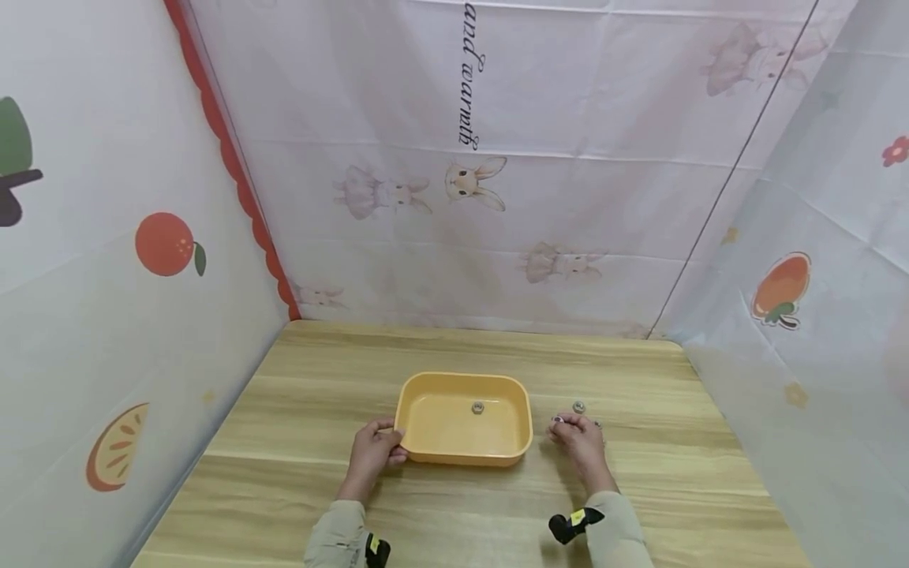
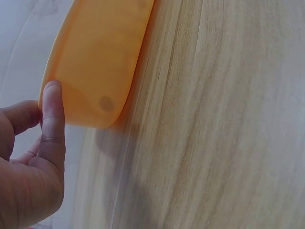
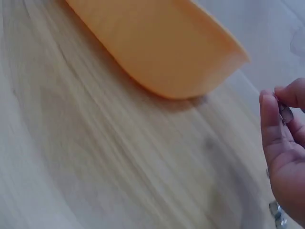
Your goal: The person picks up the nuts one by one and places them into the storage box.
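Note:
A yellow-orange plastic box [image 1: 461, 457], low and open-topped, sits mid-table with a small metal nut [image 1: 478, 408] on its floor. At the box's left end my left hand [image 1: 372, 455] pinches the rim, thumb on one side and fingers on the other; the left wrist view shows the thumb against the wall [image 2: 95, 57]. To the right of the box and apart from it, my right hand [image 1: 582, 447] pinches another metal nut [image 3: 286, 113] between thumb and fingers. Just beyond that hand lies a loose nut [image 1: 578, 407], and a further one [image 1: 597, 424] is partly hidden beside the knuckles.
The wooden table [image 1: 284, 473] is light and grained. Printed cloth stands along its back [image 1: 454, 292], left [image 1: 213, 331] and right [image 1: 738, 394] sides. Each sleeve carries a black wrist device, such as the right one [image 1: 568, 527].

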`<control>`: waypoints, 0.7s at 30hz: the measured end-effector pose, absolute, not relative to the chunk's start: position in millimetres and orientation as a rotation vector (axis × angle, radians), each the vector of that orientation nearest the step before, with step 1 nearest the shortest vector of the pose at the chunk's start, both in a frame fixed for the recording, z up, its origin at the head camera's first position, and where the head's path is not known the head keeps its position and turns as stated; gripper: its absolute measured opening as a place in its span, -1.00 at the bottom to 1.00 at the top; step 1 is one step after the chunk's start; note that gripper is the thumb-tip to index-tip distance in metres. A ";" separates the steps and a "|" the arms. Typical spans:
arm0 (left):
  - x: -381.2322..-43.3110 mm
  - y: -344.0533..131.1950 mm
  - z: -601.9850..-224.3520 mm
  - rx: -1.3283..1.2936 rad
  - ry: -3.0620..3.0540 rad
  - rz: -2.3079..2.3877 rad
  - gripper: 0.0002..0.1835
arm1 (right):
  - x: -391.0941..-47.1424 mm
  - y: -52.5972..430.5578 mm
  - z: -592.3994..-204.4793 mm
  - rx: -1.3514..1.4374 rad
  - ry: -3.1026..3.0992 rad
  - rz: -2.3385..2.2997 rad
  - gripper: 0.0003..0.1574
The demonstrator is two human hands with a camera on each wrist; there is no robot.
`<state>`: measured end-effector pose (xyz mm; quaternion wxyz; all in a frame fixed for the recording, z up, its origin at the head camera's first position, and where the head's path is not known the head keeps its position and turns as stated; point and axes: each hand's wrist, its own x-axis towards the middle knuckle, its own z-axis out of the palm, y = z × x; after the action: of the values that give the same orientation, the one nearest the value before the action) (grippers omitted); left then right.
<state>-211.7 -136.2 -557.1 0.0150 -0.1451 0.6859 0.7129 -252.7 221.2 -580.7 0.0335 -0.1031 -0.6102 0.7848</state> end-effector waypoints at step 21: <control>-212.5 -136.7 -554.9 -0.437 2.118 2.239 -0.61 | -264.0 199.5 -529.1 -0.361 -2.146 2.419 -0.53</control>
<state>-212.5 -136.7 -554.9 0.0145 -0.1404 0.6803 0.7192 -264.0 199.5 -529.1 -0.0559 -0.1107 -0.6586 0.7422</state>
